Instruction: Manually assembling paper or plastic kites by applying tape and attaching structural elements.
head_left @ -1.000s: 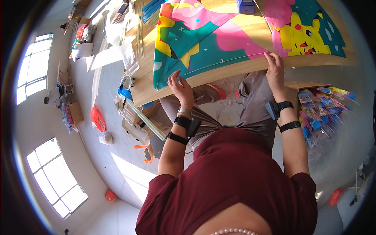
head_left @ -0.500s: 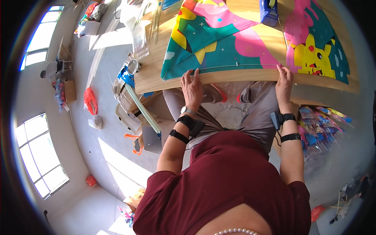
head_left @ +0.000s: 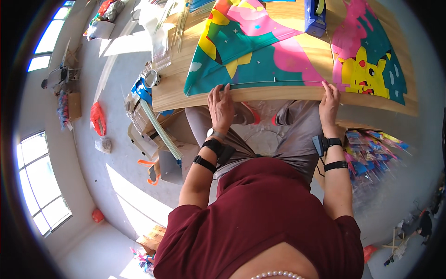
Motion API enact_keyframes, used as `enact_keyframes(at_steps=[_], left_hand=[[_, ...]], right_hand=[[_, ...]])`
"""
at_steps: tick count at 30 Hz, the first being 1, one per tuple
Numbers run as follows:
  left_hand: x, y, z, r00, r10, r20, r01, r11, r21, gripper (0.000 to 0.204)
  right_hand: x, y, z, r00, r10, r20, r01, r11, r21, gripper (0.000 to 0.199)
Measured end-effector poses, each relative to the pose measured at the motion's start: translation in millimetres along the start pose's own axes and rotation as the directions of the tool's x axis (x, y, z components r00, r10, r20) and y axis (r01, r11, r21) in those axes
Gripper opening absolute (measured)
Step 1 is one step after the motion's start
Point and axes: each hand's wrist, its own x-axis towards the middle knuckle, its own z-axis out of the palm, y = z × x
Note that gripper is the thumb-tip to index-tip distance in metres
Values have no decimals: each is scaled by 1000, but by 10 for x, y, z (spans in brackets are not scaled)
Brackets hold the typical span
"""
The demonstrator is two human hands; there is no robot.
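Observation:
A thin white rod (head_left: 253, 83) lies along the near edge of a printed teal, pink and yellow sheet (head_left: 253, 51), with a small white piece (head_left: 274, 79) around its middle. At the rod's left end, my left hand (head_left: 220, 108) has its thumb and index fingertip on it, the other fingers bent over the table edge. My right hand (head_left: 329, 103) pinches the opposite end, fingers close together. The sheet is folded over in its middle and spreads across the wooden table (head_left: 399, 108). Its right part carries a yellow cartoon figure (head_left: 367, 74).
A blue tape dispenser (head_left: 315, 21) stands on the far part of the table. At the left corner are a tape roll (head_left: 152, 78) and thin sticks (head_left: 179, 28). Below right sits a box of colourful packed items (head_left: 371, 151); an open grey box (head_left: 179, 162) is on the left.
The whole view has shifted slightly, with table and sheet a little lower and further left. Both hands remain at the rod's ends.

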Motion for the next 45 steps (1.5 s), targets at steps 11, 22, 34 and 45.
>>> enact_keyframes(at_steps=[11,22,34,45], left_hand=[[-36,-27,3,1000,-1,10,1,1000,-10,43],[-13,-25,18,999,-35,12,36,998,-43,46],[693,890,18,987,158,24,-129,873,-471,33],[2265,2061,1004,831,-56,554,533,369,-762,23]], right_hand=[[-20,-31,-1,999,30,-18,-30,999,24,46],[45,-100,-47,998,8,-60,-10,1000,-25,44],[1506,-80,154,983,98,-157,-55,965,258,27],[2788,276,482,870,391,301,-468,846,254,29]])
